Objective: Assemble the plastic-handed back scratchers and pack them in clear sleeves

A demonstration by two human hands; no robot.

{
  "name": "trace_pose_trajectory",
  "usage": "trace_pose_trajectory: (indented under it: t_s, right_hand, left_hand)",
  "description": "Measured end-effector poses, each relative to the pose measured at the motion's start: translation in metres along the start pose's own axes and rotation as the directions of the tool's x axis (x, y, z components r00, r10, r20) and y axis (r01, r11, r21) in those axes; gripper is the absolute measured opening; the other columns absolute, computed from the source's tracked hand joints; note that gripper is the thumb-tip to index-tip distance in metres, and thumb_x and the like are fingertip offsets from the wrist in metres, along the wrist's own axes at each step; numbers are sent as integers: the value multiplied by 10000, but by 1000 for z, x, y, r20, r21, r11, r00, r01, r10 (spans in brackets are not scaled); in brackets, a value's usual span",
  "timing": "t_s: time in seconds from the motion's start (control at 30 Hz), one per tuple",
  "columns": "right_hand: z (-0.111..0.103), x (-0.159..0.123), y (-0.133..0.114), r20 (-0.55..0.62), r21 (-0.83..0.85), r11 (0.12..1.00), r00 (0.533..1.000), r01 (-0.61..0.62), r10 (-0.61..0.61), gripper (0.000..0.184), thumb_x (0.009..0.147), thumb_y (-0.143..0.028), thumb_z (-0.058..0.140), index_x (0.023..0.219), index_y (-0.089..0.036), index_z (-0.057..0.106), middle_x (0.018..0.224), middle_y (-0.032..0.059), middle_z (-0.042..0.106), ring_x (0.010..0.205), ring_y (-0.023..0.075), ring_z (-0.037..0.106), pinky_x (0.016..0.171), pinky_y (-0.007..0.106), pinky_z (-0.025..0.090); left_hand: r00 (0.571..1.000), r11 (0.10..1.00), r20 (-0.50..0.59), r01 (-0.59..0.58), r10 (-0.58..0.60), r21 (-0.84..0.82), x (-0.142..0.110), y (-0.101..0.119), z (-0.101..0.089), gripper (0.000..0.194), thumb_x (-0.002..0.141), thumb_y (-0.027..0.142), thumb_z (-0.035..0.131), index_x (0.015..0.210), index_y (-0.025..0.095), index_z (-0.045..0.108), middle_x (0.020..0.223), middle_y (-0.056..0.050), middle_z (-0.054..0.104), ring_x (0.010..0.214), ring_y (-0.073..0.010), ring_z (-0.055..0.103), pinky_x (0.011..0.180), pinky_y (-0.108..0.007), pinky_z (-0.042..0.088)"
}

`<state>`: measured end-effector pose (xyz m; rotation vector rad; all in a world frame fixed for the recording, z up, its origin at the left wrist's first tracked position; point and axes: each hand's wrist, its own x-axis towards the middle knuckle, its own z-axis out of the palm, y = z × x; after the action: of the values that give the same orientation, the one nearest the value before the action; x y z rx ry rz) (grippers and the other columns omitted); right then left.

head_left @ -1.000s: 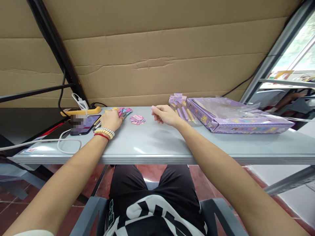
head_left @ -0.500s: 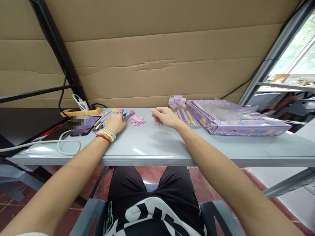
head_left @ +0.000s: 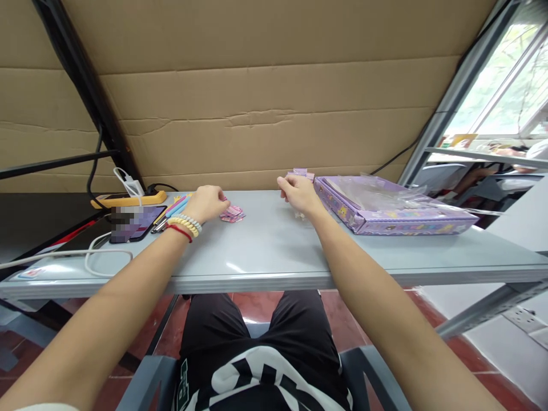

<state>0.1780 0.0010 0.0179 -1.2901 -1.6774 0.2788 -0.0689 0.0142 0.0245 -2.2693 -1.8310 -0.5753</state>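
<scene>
On the grey desk [head_left: 265, 240], my left hand [head_left: 208, 203] has its fingers closed beside a small pile of pink printed pieces [head_left: 232, 214]. Whatever lies between those fingertips is hidden. Colourful pens [head_left: 176, 208] lie under and left of that wrist, their tops covered by the hand. To the right, my right hand [head_left: 299, 193] is curled with thumb and fingers together. What it may hold cannot be made out. Behind it, purple printed pieces [head_left: 301, 171] peek out, and most of what lies there is covered by the hand.
A purple printed box [head_left: 402, 222] with clear plastic film [head_left: 377, 197] on top stands at the right. At the left are a phone [head_left: 139, 222], a yellow power strip [head_left: 128, 198], a white charger [head_left: 136, 187] and a white cable [head_left: 88, 260]. Cardboard [head_left: 265, 125] backs the desk.
My left hand has lifted from the pens and shifted toward the pink pieces. My right hand has moved slightly right, toward the purple pieces by the box. The view has turned a little right.
</scene>
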Motion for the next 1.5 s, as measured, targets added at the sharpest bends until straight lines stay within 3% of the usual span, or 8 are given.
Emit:
trace_pose_trajectory:
  t_s: [0.1,0.27,0.43,0.57,1.07,1.2,1.33,1.5]
  right_hand:
    - [-15,7,17,-104,-296,946,989,-132,106,204,806,-308,550,664,-168,587,708,43,652,700,157,570,652,254,389]
    - [-35,13,48,-132,-475,802,930,-363,342,193,783,-329,559,762,-164,657,792,109,690,772,224,636,685,295,438]
    - [-40,12,61,-183,-567,677,873,-469,451,305,780,-358,584,960,-136,690,1019,182,695,971,284,657,773,343,488]
    - [-36,10,63,-148,-601,612,824,-515,548,421,757,-366,631,1083,-105,674,1118,210,670,1064,321,641,831,388,507]
    - [-26,13,64,-223,-590,627,849,-508,479,472,835,-420,557,1149,-84,661,1197,262,625,1096,336,623,853,400,483]
    - [-23,13,47,-253,-542,747,923,-384,291,361,830,-418,534,897,-105,700,964,204,694,915,290,657,750,340,460]
    - [1,3,17,-100,-306,952,994,3,-35,233,803,-341,549,797,-134,656,718,69,655,667,158,574,637,252,397]
    - [37,-14,-6,177,-83,933,926,351,-333,173,778,-297,573,683,-152,561,621,1,549,555,95,424,565,231,325]
  left_hand:
    - [998,996,16,-65,66,-63,14,25,4,296,742,366,549,902,181,716,962,-117,727,954,-292,653,826,-362,500]
    - [984,970,-43,-179,175,-164,18,51,33,306,800,339,505,966,163,693,1029,-119,703,971,-269,639,834,-357,493]
    - [929,912,29,-357,370,-204,9,42,53,281,801,342,530,928,155,697,997,-115,682,927,-242,633,856,-341,481]
    - [944,909,0,-317,330,-269,9,31,49,250,791,320,536,848,144,705,908,-117,686,871,-240,634,829,-339,478]
    - [950,912,37,-284,309,-297,8,33,45,216,769,301,542,800,158,701,883,-109,697,840,-239,622,781,-335,468]
    - [960,883,33,-244,279,-400,5,38,42,270,810,387,527,770,163,672,824,-88,689,769,-213,604,741,-325,462]
    - [977,682,59,-100,206,-724,4,44,43,479,852,597,434,805,170,648,778,-60,664,670,-157,562,592,-268,439]
    - [972,337,130,57,198,-940,6,48,47,466,811,599,548,714,148,610,604,-34,576,515,-105,498,484,-227,383]
